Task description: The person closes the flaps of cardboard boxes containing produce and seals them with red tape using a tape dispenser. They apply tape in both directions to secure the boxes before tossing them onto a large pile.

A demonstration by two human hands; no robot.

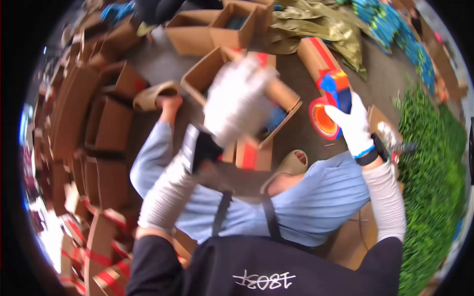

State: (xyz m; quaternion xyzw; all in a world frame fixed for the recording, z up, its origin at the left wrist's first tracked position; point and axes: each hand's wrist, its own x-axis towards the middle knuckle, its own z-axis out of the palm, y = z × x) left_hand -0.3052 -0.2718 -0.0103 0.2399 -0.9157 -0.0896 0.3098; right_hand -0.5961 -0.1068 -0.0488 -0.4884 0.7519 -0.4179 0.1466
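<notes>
In my right hand, gloved in white, is a tape dispenser with a blue body and a roll of red tape; my fingers are closed around it. My left hand, also in a white glove, is smeared by motion over an open cardboard box between my feet. Its fingers cannot be made out, and it hides much of the box. Something blue shows inside, beside a raised flap. Red tape strips run along the box's near and far sides.
Open cartons stand ahead, and stacked boxes fill the left. A red-taped box lies beyond the dispenser, near olive sacks. Green plant bundles line the right. Part of another person shows at the top.
</notes>
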